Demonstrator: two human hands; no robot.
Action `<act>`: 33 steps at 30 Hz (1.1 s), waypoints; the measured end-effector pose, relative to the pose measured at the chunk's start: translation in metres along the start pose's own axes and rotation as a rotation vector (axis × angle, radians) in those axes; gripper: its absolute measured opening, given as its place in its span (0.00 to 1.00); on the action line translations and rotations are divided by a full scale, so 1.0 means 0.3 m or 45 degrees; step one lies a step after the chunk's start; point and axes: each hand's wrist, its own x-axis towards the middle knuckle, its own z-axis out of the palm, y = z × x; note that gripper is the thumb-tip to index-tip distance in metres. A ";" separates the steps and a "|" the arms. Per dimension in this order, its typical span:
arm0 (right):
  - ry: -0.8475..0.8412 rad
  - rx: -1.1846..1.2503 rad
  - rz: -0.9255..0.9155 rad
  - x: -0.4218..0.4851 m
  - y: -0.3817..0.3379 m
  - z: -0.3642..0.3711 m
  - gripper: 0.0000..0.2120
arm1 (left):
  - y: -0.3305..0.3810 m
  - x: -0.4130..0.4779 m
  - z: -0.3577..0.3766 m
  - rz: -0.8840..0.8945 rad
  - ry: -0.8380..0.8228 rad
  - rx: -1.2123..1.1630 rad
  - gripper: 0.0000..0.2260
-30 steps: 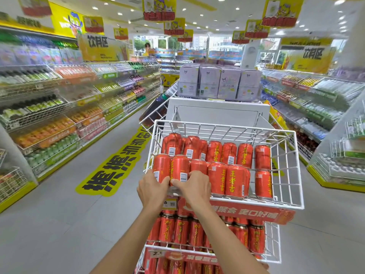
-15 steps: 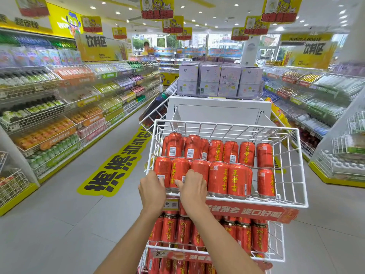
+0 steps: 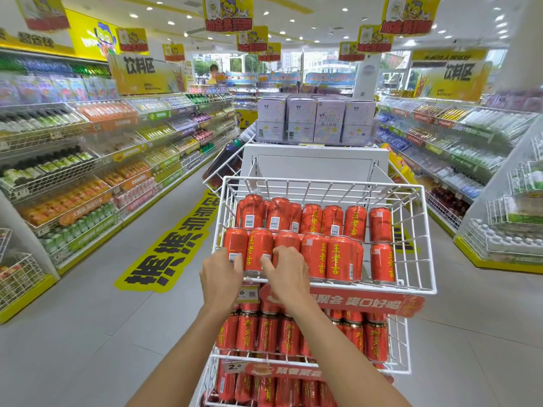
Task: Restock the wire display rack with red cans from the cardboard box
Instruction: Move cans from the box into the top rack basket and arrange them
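Two hands at the top basket of a three-tier wire rack (image 3: 423, 239).
Left hand (image 3: 221, 276) cups the front row's leftmost can (image 3: 235, 245); right hand (image 3: 289, 274), fingers spread, touches the second can (image 3: 260, 251) and third can (image 3: 286, 240). Six stand in front.

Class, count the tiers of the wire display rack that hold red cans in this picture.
3. Top basket, highest; middle tier, under the red banner; bottom tier, at the picture's lower edge. More may be hidden below.
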 end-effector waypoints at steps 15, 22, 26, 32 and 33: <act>-0.197 -0.529 -0.343 -0.343 0.132 -0.180 0.29 | -0.012 -0.279 -0.157 0.832 -0.496 0.552 0.24; -0.252 -0.640 -0.229 -0.624 0.198 -0.157 0.33 | -0.123 -0.496 -0.213 0.958 -0.626 0.585 0.37; -0.379 -0.650 -0.179 -0.817 0.268 -0.007 0.35 | -0.305 -0.669 -0.198 0.923 -0.738 0.523 0.35; -0.605 -0.595 -0.150 -0.965 0.342 0.234 0.35 | -0.533 -0.815 -0.121 0.828 -0.847 0.523 0.25; -0.611 -0.579 -0.149 -0.975 0.361 0.270 0.35 | -0.568 -0.829 -0.098 0.803 -0.863 0.525 0.24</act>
